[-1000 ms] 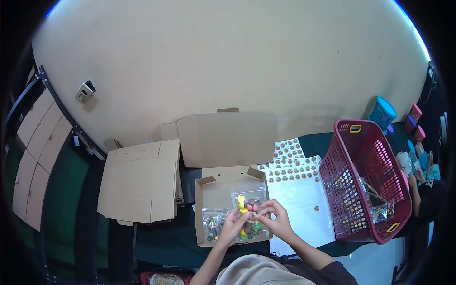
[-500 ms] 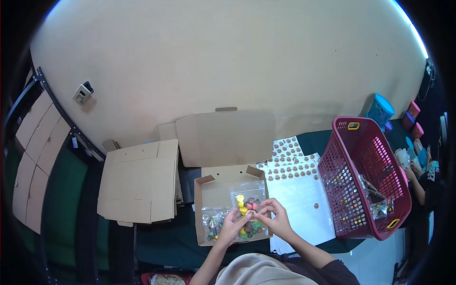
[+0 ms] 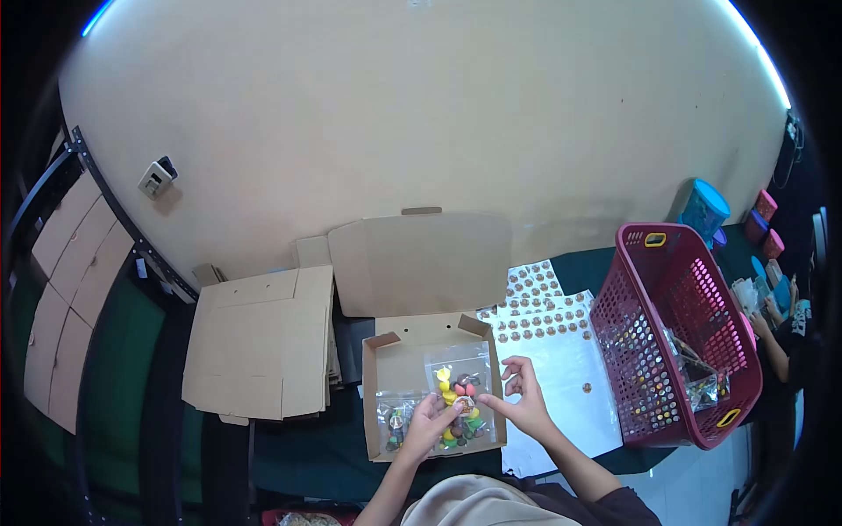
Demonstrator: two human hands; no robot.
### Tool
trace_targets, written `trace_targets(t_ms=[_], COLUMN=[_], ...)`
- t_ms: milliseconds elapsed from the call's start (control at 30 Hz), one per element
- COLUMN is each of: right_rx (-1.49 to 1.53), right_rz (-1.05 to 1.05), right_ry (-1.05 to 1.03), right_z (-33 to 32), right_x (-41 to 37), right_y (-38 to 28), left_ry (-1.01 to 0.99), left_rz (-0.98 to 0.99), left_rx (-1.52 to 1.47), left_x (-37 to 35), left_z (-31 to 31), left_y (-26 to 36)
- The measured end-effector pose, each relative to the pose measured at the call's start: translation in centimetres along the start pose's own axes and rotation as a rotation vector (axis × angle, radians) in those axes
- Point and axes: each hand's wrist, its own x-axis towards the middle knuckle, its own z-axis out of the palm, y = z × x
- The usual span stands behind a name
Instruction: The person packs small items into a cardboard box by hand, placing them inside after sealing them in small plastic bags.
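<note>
- The left hand (image 3: 430, 421) rests its fingertips on a clear bag of coloured pieces (image 3: 463, 386). I cannot tell whether it pinches or only presses.
- The right hand (image 3: 526, 401) is at the bag's 3 o'clock, fingers spread and empty.
- The bag lies flat in the open cardboard box (image 3: 399, 355). This is probably sticker-pressing.
- Sticker sheets (image 3: 539, 320) lie at the box's 2 o'clock. Another sticker would need a careful fingertip peel.

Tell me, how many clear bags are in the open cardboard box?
2. A larger bag lies in the box's right half, the left hand touching it; a smaller bag lies at the front left. Others may hide underneath.
</note>
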Motion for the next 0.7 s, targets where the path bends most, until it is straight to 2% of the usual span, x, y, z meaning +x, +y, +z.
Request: trace_targets(t_ms=[33, 67, 100, 167, 200, 300, 333, 467, 533, 600, 700], right_rx=[0.068, 0.090, 0.089, 0.333, 0.462, 0.508, 0.399, 0.423, 0.395, 0.459, 0.526], right_rz=[0.030, 0.127, 0.125, 0.057, 0.089, 0.156, 0.108, 0.035, 0.285, 0.268, 0.218], right_ry=[0.009, -0.108, -0.107, -0.175, -0.204, -0.268, -0.272, -0.267, -0.347, -0.294, -0.215], right_z=[-0.1, -0.2, 0.1, 1.3, 1.8, 2.4, 2.6, 2.2, 0.8, 1.0, 1.2], right_x=[0.2, 0.3, 0.3, 0.0, -0.2, -1.2, -1.2, -1.5, -1.1, -1.0, -1.2], right_y=[0.1, 0.4, 0.7, 1.4, 1.9, 2.2, 3.1, 2.9, 0.6, 0.9, 0.3], left_ry=[-0.010, -0.027, -0.028, -0.018, -0.015, 0.076, 0.080, 0.091, 0.082, -0.022, -0.031], left_rz=[-0.019, -0.018, -0.015, 0.003, 0.001, 0.051, 0.048, 0.024, 0.006, 0.067, 0.068], left_rx=[0.015, -0.001, -0.001, -0.001, -0.036, -0.083, -0.083, -0.080, -0.109, -0.038, 0.006], left_x=[-0.1, -0.1, -0.1, -0.1, -0.1, 0.1, 0.0, -0.1, -0.2, -0.3, -0.6], left_z=[0.0, 0.2, 0.4, 0.8, 0.8, 1.4, 1.4, 1.7, 1.8, 1.6, 1.6], left_y=[0.1, 0.3, 0.3, 0.5, 0.3, 0.4, 0.3, 0.4, 0.5, 0.3, 0.4])
